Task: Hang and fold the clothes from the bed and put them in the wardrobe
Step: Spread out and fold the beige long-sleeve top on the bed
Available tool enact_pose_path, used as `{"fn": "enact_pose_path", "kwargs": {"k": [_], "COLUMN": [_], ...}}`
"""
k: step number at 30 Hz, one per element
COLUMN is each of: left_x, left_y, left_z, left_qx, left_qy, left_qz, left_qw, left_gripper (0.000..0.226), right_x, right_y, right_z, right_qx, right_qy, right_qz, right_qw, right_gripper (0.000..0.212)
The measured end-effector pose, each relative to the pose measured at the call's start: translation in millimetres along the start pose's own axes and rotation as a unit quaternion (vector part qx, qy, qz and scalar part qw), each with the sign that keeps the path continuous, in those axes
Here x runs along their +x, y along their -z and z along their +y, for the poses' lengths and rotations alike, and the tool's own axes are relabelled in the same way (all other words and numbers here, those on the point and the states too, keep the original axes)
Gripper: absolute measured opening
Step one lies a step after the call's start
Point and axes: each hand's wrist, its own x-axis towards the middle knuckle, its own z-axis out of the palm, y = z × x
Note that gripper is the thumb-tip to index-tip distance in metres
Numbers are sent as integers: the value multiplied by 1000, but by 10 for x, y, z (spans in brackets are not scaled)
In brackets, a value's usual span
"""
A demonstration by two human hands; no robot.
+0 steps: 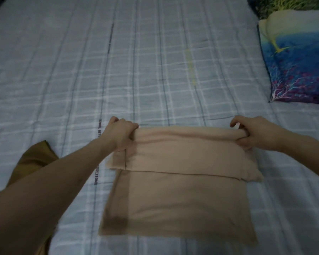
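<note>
A beige garment lies flat on the bed in front of me, partly folded, with its far portion doubled back over the near portion. My left hand grips the far left corner of the fold. My right hand grips the far right corner, fingers curled round the bunched cloth. Both hands hold the folded edge just above the sheet.
The bed is covered by a light blue checked sheet. A mustard-brown garment lies at the left under my left forearm. A blue and green patterned pillow lies at the right far side.
</note>
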Motion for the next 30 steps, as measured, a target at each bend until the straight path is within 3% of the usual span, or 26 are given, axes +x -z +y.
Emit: {"fn": "enact_pose_path", "kwargs": {"k": [6, 10, 13, 16, 18, 20, 22, 23, 25, 27, 30], "left_x": [-1036, -1672, -2000, -2211, -2254, -2232, -2081, -1977, -1770, -1594, -1453], "left_y": [5, -279, -652, -948, -1039, -1033, -1023, -1039, -1056, -1036, -1020], "left_z": [-60, 97, 252, 432, 453, 452, 388, 350, 299, 226, 159], "left_qx": [49, 42, 42, -2, -62, -157, -175, -172, -181, -194, -110], "left_qy": [-161, -213, -196, -143, -78, -43, -2, 35, 118, 162, 191], "left_qz": [178, 167, 88, -66, -121, -15, 135, 171, 162, 86, 73], "left_qw": [970, 962, 976, 988, 988, 986, 975, 969, 963, 964, 973], "left_gripper": [16, 19, 29, 35, 37, 30, 30, 32, 44, 54, 40], "right_x": [-892, -1501, -1798, -1975, -1988, -1900, -1732, -1630, -1435, -1297, -1229], "right_y": [-118, -688, -1236, -1645, -1724, -1678, -1579, -1559, -1562, -1549, -1409], "right_z": [-150, -150, -141, -127, -146, -211, -316, -348, -325, -261, -173], "right_qx": [-127, -147, -165, -170, -152, -101, -65, -56, -53, -1, 160], "right_qy": [166, 256, 283, 230, 198, 173, 120, 78, -27, -94, -148], "right_qz": [116, 163, 120, 34, -3, 17, 89, 122, 136, 64, 58], "right_qw": [971, 941, 937, 958, 968, 980, 987, 988, 989, 993, 974], "right_gripper": [32, 16, 19, 32, 37, 35, 37, 40, 47, 54, 33]}}
